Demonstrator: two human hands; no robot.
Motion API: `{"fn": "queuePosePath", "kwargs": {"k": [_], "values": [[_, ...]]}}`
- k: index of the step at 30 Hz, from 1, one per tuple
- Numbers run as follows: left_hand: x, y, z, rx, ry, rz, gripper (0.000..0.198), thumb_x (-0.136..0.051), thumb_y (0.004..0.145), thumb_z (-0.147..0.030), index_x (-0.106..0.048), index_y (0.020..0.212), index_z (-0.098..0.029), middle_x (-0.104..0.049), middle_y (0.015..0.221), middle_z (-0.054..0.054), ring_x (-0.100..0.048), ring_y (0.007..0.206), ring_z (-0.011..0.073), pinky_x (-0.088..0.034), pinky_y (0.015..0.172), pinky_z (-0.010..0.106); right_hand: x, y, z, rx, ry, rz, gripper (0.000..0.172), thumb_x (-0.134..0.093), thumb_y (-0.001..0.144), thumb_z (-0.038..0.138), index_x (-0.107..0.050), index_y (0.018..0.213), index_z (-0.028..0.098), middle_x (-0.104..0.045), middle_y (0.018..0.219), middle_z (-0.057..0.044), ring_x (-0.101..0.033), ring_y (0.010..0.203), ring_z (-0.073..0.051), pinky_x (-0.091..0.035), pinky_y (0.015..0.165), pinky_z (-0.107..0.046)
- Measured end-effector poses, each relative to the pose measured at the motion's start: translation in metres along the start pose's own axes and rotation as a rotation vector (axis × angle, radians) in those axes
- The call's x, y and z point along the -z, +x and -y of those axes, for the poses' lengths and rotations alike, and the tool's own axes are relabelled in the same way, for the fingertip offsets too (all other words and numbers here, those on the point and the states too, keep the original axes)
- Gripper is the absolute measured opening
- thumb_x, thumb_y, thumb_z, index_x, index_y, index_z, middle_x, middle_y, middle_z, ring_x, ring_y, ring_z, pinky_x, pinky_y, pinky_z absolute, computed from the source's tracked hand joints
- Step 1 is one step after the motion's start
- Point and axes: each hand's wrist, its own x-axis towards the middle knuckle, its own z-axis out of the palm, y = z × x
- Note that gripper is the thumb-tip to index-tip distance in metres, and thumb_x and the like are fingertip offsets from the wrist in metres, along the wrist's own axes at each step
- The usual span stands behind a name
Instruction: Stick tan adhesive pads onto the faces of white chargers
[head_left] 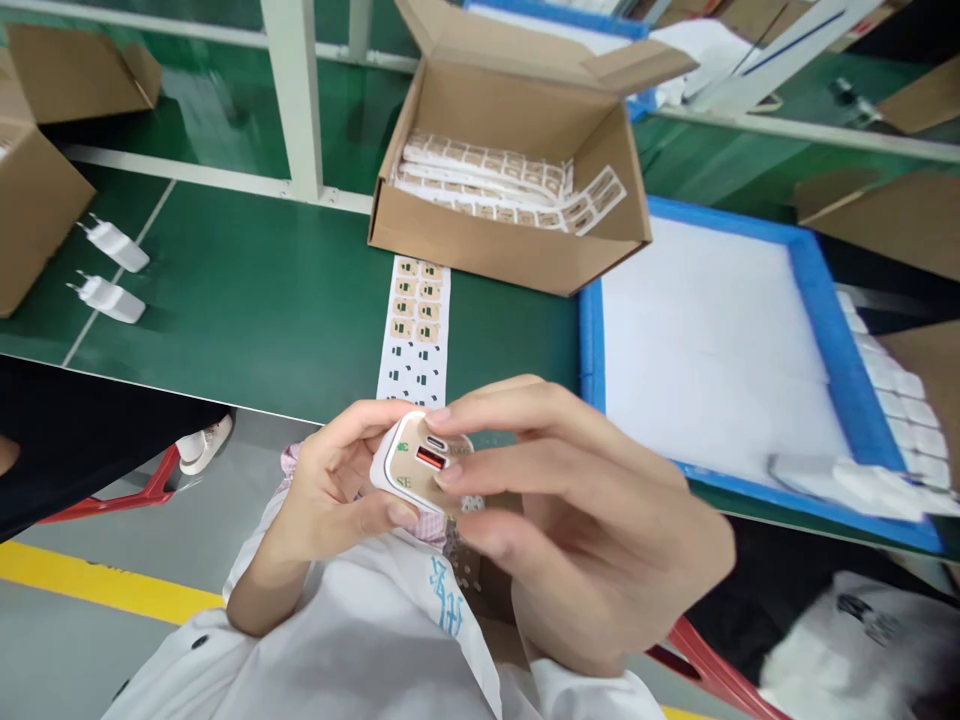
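My left hand (pixel 319 500) is closed round a white charger (pixel 381 462), with its port face turned up. A tan adhesive sticker (pixel 409 470) with green print lies over that face, around a slim port and a red-lined USB port. Fingertips of my right hand (pixel 600 510) touch the face beside the ports; its fingers are apart and grip nothing that I can see. Just beyond my hands, a white strip of stickers (pixel 412 330) lies on the green table, its near part showing only small dark cut-outs.
An open cardboard box (pixel 510 245) holding more sticker strips stands behind the strip. Two white plug chargers (pixel 112 298) lie at left near another carton (pixel 37 190). At right is a blue-edged white mat (pixel 720 340), with several white chargers (pixel 911 400) in rows along its far side.
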Motion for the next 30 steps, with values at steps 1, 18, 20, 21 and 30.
{"fn": "queuePosePath", "kwargs": {"k": [1,18,20,21,30], "values": [[0.002,0.001,-0.001,-0.018,0.007,-0.004,0.04,-0.084,0.082,-0.033,-0.072,0.121,-0.029,-0.078,0.109,0.003,-0.076,0.099,0.0223,-0.062,0.083,0.029,-0.003,0.003,0.0,0.051,0.013,-0.027,0.013,-0.07,0.096,0.034,-0.067,0.099,0.021,-0.071,0.114,-0.006,-0.069,0.09,-0.018,-0.06,0.078,-0.032],[0.037,-0.018,-0.056,-0.628,0.283,0.004,0.05,-0.082,0.081,-0.018,-0.068,0.127,-0.031,-0.073,0.113,0.006,-0.071,0.098,0.0157,-0.057,0.082,0.021,-0.036,0.051,0.047,0.403,-0.043,0.124,0.025,-0.071,0.094,0.02,-0.061,0.117,0.014,-0.061,0.109,-0.009,-0.063,0.1,-0.018,-0.056,0.087,-0.028],[0.04,-0.022,-0.062,-0.657,0.292,-0.003,0.051,-0.082,0.082,-0.017,-0.067,0.128,-0.032,-0.072,0.115,0.005,-0.071,0.099,0.0152,-0.057,0.084,0.021,-0.04,0.056,0.052,0.434,-0.025,0.144,0.025,-0.071,0.094,0.019,-0.061,0.116,0.015,-0.061,0.108,-0.01,-0.063,0.1,-0.019,-0.056,0.086,-0.029],[0.041,-0.023,-0.064,-0.667,0.296,-0.009,0.051,-0.081,0.082,-0.017,-0.067,0.129,-0.033,-0.073,0.116,0.005,-0.071,0.1,0.0154,-0.057,0.085,0.022,-0.042,0.058,0.054,0.448,-0.02,0.152,0.025,-0.07,0.094,0.019,-0.061,0.117,0.016,-0.061,0.108,-0.01,-0.063,0.1,-0.02,-0.057,0.086,-0.029],[0.047,-0.033,-0.081,-0.743,0.336,-0.053,0.049,-0.081,0.083,-0.02,-0.068,0.128,-0.033,-0.074,0.114,0.007,-0.072,0.101,0.0191,-0.058,0.085,0.027,-0.052,0.07,0.072,0.513,-0.005,0.195,0.023,-0.068,0.095,0.019,-0.061,0.116,0.016,-0.062,0.108,-0.01,-0.064,0.097,-0.019,-0.057,0.084,-0.031]]}}
